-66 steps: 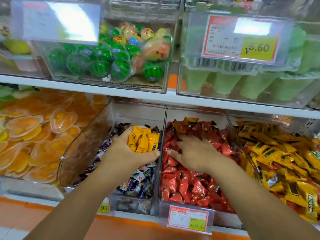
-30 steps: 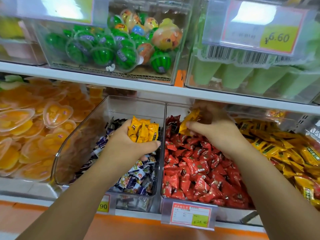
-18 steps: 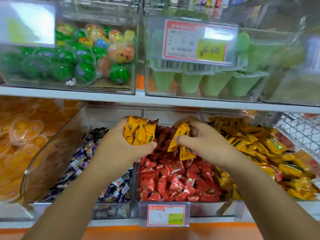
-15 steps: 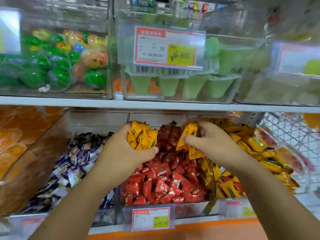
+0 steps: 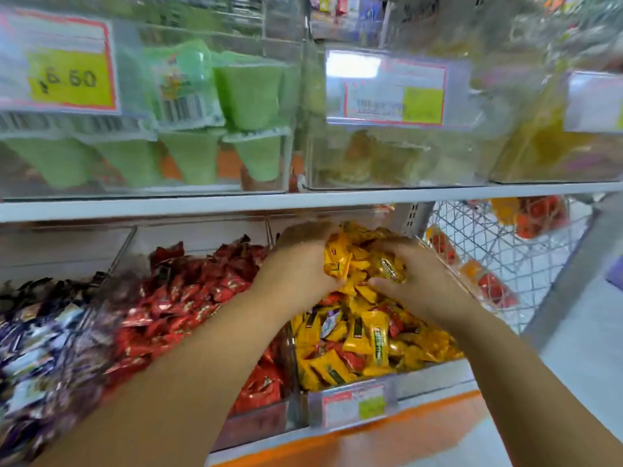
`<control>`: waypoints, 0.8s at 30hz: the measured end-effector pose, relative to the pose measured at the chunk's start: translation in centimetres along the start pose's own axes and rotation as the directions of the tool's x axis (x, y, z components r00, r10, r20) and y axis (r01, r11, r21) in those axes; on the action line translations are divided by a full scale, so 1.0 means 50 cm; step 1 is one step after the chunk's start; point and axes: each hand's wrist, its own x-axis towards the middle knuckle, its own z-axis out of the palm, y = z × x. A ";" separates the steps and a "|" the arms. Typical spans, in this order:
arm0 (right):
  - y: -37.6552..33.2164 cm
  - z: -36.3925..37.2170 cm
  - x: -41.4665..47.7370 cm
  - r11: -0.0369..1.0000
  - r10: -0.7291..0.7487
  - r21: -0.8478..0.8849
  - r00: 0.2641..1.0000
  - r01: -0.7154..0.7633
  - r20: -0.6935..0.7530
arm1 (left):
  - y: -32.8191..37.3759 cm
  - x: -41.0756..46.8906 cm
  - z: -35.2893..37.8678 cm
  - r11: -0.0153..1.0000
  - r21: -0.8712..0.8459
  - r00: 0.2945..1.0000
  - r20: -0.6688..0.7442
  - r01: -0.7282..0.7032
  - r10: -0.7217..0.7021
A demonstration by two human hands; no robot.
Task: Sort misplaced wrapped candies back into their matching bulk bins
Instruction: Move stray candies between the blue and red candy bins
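**Head view: both hands over the yellow-candy bin**

Landmark: clear plastic bulk bin on the lower shelf, heaped with yellow wrapped candies.

- Left hand: over the back of the bin, by its left wall. The fingers are curled round a handful of yellow foil-wrapped candies, held just above the heap.
- Right hand: over the back of the bin, just right of the left hand. The fingers are curled round a yellow candy with a dark label, low against the heap.
- Stray red wrapped candies: lying among the yellow ones, toward the front of the bin.
- Price tag in a clear holder: on the bin's front wall, print too blurred to read.
- Clear bin of red foil candies: directly left of the bin, wall against wall.
- Purple-and-white wrapped candies: further left, blurred.
- White shelf board: directly above the bin.
- Pale green cone-shaped cups: above the bin and to its left, on that board.
- Yellow price label reading 6.60: left of the cups.
- Silver wire basket: right of the bin, holding red and orange packets.
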 end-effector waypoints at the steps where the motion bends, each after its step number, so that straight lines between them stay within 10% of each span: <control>1: 0.005 -0.005 -0.004 1.000 0.001 0.001 1.000 -0.001 0.023 | 0.001 0.006 0.009 1.000 0.014 0.998 0.053 -0.018 0.017; 12: 0.002 -0.021 -0.028 0.982 -0.015 0.186 0.999 0.006 0.047 | 0.029 -0.044 0.012 0.910 0.398 0.921 0.386 -0.119 -0.048; 24: -0.036 -0.046 -0.054 0.960 0.137 0.243 0.990 -0.141 0.032 | 0.009 -0.096 -0.042 0.960 0.267 0.909 0.416 -0.079 -0.041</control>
